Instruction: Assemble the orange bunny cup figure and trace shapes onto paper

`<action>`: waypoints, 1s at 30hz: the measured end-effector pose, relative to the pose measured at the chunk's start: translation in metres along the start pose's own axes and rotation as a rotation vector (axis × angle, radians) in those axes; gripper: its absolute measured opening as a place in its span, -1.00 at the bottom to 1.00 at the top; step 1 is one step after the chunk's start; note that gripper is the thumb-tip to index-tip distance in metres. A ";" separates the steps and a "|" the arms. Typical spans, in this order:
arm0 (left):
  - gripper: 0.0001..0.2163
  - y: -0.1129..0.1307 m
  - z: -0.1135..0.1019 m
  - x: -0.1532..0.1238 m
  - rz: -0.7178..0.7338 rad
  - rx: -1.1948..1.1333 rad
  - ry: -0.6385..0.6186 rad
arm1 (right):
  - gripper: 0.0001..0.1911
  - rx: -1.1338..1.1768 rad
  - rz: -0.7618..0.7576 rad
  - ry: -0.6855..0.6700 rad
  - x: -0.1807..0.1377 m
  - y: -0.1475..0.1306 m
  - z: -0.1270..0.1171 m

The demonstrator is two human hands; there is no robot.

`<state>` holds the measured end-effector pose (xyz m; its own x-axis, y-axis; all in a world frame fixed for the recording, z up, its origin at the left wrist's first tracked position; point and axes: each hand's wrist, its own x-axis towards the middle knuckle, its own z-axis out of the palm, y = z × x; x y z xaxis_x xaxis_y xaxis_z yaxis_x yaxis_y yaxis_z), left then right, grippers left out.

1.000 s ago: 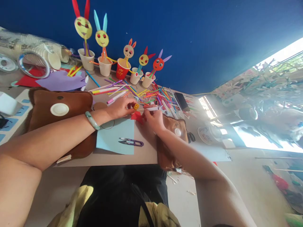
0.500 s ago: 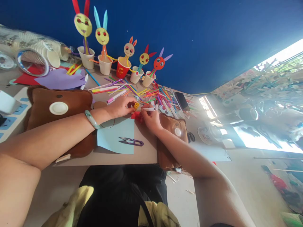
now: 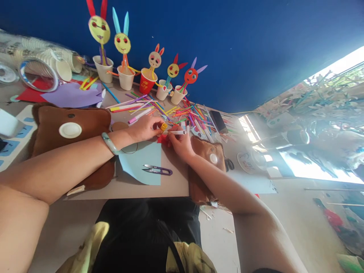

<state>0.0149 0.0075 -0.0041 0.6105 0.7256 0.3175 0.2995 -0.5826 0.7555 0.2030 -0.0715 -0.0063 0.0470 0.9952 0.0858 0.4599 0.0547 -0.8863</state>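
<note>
My left hand (image 3: 145, 128) is closed in a pinch on a small yellow cap-like piece (image 3: 163, 126) at mid table. My right hand (image 3: 179, 143) grips a white marker pen (image 3: 176, 132), its tip pointing left toward the yellow piece. A small red paper scrap (image 3: 162, 139) lies under both hands. A light blue paper sheet (image 3: 141, 163) lies in front of me with purple thread snips (image 3: 158, 170) on it. A green bangle (image 3: 110, 144) is on my left wrist.
Several paper-cup bunny figures (image 3: 148, 77) line the blue wall. Coloured sticks and pens (image 3: 187, 113) are strewn behind my hands, beside a black phone (image 3: 218, 121). Brown cushions (image 3: 68, 129) lie left and right (image 3: 207, 159). Stacked cups in plastic (image 3: 42, 60) and purple paper (image 3: 71, 96) are far left.
My right hand with the white marker has shifted slightly left and closer to the yellow piece. The blue sheet has turned a little. My left hand stays put.
</note>
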 end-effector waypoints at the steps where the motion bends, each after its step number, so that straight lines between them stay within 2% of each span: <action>1: -0.80 0.000 0.000 0.000 -0.001 0.001 0.000 | -0.80 -0.003 0.001 -0.001 -0.001 -0.001 -0.001; 9: -0.78 0.000 0.000 0.000 -0.014 -0.003 -0.019 | -0.83 -0.037 0.018 0.005 -0.011 -0.007 -0.004; 23: -0.76 -0.007 0.002 0.000 0.043 0.069 0.022 | -0.78 -0.091 -0.082 -0.019 -0.022 -0.010 0.001; 30: -0.74 -0.006 0.000 0.000 0.028 0.044 -0.010 | -0.79 -0.164 -0.123 0.022 -0.026 -0.005 -0.005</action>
<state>0.0133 0.0109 -0.0087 0.6264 0.7052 0.3321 0.3142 -0.6183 0.7205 0.2040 -0.0980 -0.0021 0.0003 0.9797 0.2006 0.6018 0.1600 -0.7825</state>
